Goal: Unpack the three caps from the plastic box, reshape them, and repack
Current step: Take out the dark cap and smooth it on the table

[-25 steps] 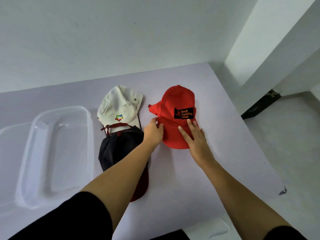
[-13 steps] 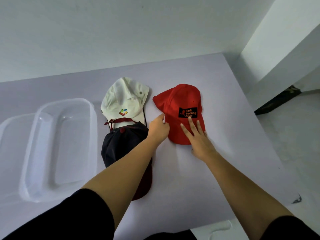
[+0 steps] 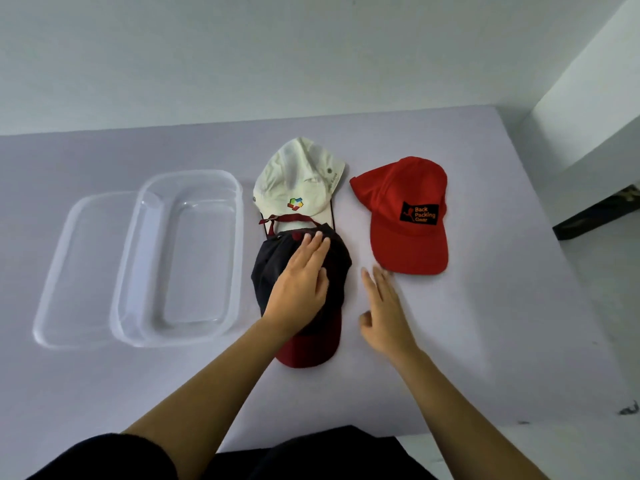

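Note:
Three caps lie on the pale table (image 3: 485,341). The red cap (image 3: 405,199), with a black "Back Packing Gear" patch, rests alone at the right. A white cap (image 3: 301,178) with a coloured logo sits behind a dark navy cap (image 3: 337,268) with a maroon brim; the navy crown overlaps the white cap's brim. My left hand (image 3: 301,282) lies flat on the navy cap's crown, fingers together and pointing away. My right hand (image 3: 384,310) hovers open over bare table between the navy and red caps, just short of the red brim.
The clear plastic box (image 3: 180,258) lies empty left of the caps, with its clear lid (image 3: 72,271) partly under its left side. A white wall runs behind the table. The table's right edge drops to the floor, where a dark object (image 3: 595,213) sits.
Both hands have left the red cap. My left hand moved left onto the navy cap; my right hand pulled back off the red brim. The view shifted left.

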